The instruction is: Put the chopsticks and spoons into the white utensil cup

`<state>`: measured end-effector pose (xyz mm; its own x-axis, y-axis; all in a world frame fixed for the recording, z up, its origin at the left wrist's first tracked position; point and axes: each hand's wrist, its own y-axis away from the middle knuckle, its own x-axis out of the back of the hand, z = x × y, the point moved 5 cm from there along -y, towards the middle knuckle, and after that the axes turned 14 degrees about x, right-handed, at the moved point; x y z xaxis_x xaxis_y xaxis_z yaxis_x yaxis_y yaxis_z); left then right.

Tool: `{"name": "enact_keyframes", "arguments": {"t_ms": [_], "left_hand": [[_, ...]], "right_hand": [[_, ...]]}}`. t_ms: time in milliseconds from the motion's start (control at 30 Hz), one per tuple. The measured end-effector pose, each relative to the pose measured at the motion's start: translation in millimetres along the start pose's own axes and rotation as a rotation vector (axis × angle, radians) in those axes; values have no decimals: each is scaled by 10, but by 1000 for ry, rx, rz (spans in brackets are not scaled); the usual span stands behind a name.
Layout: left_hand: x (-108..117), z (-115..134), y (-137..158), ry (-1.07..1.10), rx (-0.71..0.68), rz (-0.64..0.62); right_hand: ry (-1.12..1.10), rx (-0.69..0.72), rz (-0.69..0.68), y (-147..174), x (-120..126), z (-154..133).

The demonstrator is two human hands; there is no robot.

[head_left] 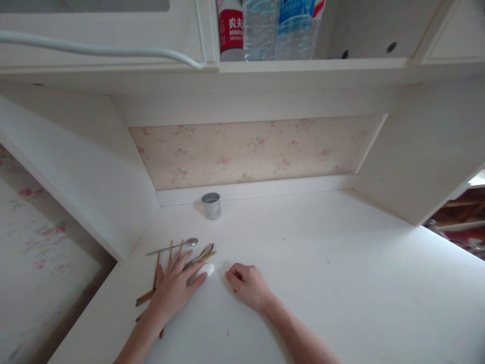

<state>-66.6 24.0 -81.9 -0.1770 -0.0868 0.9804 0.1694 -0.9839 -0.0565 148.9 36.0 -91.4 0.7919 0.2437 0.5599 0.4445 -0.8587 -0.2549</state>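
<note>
My left hand (174, 288) lies palm down with spread fingers over a loose pile of wooden chopsticks (145, 298) and spoons. Its thumb touches a white spoon bowl (208, 270), whose handle is hidden under the hand. Just beyond the fingertips, a long-handled metal spoon (192, 241) lies on the table. Another metal utensil (207, 248) sticks out beside the fingers, partly covered. My right hand (248, 285) rests on the table to the right of the pile, curled into a loose fist, with nothing showing in it.
A grey perforated utensil cup (212, 209) stands upright near the back edge of the white table (322, 283). Side panels and an overhead shelf (310, 64) enclose the work area. Bottles (261, 30) stand on the shelf, and a white cable (94, 49) hangs at upper left.
</note>
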Motion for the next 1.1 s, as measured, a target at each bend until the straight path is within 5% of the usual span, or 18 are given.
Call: {"name": "enact_keyframes", "arguments": {"t_ms": [267,600,733,900,1100], "left_hand": [[34,-90,-10,163,38,66],[-58,-161,13,250,-79,143],[-17,-156,17,272,-84,154],[15,-160,4,294,-83,134],[6,-169,2,303,-69,117]], "right_hand": [[-257,-160,15,-147,-112,157],[281,-29,-18,-1648,105,-77],[429,-58,-29,-2001,111,-68],[511,-48,0,-2049,180,-19],[483,54,116,-1735,407,-120]]}}
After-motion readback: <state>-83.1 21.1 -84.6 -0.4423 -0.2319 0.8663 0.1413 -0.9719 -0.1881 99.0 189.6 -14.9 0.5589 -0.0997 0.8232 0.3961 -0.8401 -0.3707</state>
